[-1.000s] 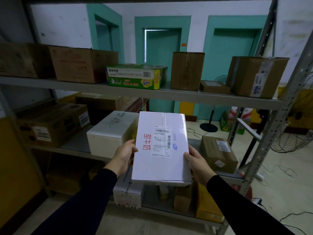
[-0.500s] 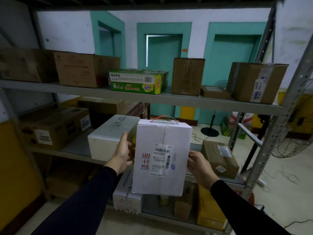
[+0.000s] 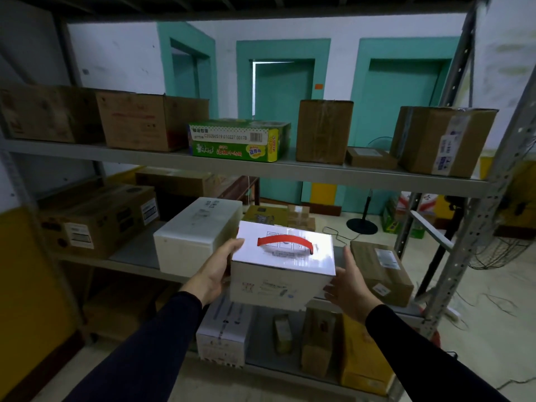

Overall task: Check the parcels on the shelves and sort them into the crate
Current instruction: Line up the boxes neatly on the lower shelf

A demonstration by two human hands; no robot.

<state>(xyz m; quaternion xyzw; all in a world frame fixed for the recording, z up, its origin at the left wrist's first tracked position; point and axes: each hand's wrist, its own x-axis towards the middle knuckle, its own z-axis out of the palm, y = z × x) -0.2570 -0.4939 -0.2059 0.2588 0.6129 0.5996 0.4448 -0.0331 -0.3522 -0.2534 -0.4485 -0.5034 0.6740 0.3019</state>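
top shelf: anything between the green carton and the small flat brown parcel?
Yes. In the head view, a tall brown box stands upright between the green carton and the small flat parcel on the top shelf.

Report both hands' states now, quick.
Left hand: holds the white box by its left side, thumb on top.
Right hand: fingers straight, pressed against the box's right side.

White walls (image 3: 121,56) carry three teal doorways (image 3: 282,126); a pale floor (image 3: 493,329) holds a fan stand (image 3: 362,224) and loose cables, dimly lit.
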